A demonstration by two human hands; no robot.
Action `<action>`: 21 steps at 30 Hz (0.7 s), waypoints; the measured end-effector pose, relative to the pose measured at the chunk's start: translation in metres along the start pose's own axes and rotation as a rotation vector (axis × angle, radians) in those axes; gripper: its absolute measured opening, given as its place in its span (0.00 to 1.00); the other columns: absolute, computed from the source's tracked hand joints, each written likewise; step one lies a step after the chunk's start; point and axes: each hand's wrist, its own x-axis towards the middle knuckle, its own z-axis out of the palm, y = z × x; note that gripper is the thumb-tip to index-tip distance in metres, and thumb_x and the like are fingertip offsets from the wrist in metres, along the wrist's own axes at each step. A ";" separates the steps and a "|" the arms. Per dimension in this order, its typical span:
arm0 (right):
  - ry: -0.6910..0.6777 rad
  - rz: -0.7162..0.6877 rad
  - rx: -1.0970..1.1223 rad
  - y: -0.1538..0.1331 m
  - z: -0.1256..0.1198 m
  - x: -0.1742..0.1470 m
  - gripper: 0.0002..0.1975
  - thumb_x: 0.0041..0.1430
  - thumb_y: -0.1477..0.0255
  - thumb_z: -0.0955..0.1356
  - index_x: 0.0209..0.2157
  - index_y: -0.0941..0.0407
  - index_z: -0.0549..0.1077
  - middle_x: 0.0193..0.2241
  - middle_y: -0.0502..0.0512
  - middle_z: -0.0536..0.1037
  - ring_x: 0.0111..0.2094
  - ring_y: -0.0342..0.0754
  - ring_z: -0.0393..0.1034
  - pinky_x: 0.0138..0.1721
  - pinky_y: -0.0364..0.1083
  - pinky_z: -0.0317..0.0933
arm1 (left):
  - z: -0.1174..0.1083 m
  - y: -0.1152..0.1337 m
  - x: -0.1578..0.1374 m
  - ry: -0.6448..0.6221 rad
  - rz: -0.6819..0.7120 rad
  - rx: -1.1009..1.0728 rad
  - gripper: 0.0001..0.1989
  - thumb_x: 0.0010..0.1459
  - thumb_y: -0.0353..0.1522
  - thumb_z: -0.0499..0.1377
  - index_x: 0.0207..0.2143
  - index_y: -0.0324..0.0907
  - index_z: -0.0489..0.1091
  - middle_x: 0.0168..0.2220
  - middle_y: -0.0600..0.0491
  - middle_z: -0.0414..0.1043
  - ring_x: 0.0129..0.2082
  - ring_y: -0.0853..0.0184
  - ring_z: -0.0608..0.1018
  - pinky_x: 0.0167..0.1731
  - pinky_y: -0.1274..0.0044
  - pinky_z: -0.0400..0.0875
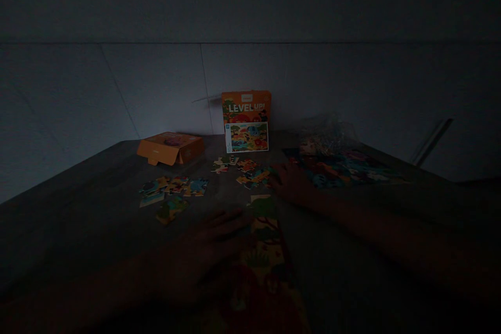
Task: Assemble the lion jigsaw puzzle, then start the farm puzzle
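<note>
While your orange box reads "LEVEL UP!", a picture card hides its bottom | right hand at puzzle pieces, can't tell its grip | left hand, fingers apart, by your assembled puzzle

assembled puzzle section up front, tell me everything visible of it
The assembled puzzle section lies flat on the table, running toward the camera. It looks like printed card: dark-green foliage, branches, yellow ground, a grass tuft, red below. The left hand is at its left edge; darkness hides whether they touch.
</note>
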 end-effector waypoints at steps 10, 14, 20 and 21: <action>0.075 0.006 0.232 0.008 0.000 0.011 0.23 0.58 0.62 0.69 0.51 0.61 0.71 0.48 0.66 0.76 0.50 0.60 0.69 0.51 0.56 0.62 | 0.010 -0.004 0.004 0.203 -0.156 -0.111 0.27 0.65 0.33 0.53 0.66 0.44 0.58 0.67 0.47 0.57 0.67 0.54 0.60 0.63 0.59 0.62; 0.213 -0.007 0.377 0.009 0.000 0.011 0.33 0.49 0.63 0.74 0.55 0.60 0.67 0.45 0.64 0.76 0.46 0.58 0.71 0.48 0.56 0.65 | 0.011 -0.011 0.006 0.324 -0.357 -0.263 0.24 0.65 0.36 0.53 0.63 0.45 0.62 0.62 0.47 0.66 0.59 0.55 0.71 0.58 0.62 0.69; 0.409 -0.247 0.563 -0.019 -0.017 -0.012 0.27 0.53 0.60 0.73 0.52 0.56 0.67 0.44 0.60 0.77 0.44 0.56 0.74 0.44 0.54 0.69 | 0.009 -0.017 0.003 0.406 -0.371 -0.488 0.35 0.66 0.37 0.54 0.70 0.53 0.41 0.65 0.50 0.61 0.63 0.57 0.67 0.61 0.62 0.65; 0.421 -0.309 0.578 -0.027 -0.021 -0.019 0.28 0.55 0.60 0.73 0.53 0.55 0.66 0.45 0.60 0.77 0.45 0.55 0.74 0.44 0.53 0.70 | 0.008 -0.017 0.003 0.394 -0.340 -0.478 0.37 0.65 0.37 0.55 0.71 0.53 0.40 0.67 0.51 0.57 0.65 0.57 0.64 0.62 0.61 0.62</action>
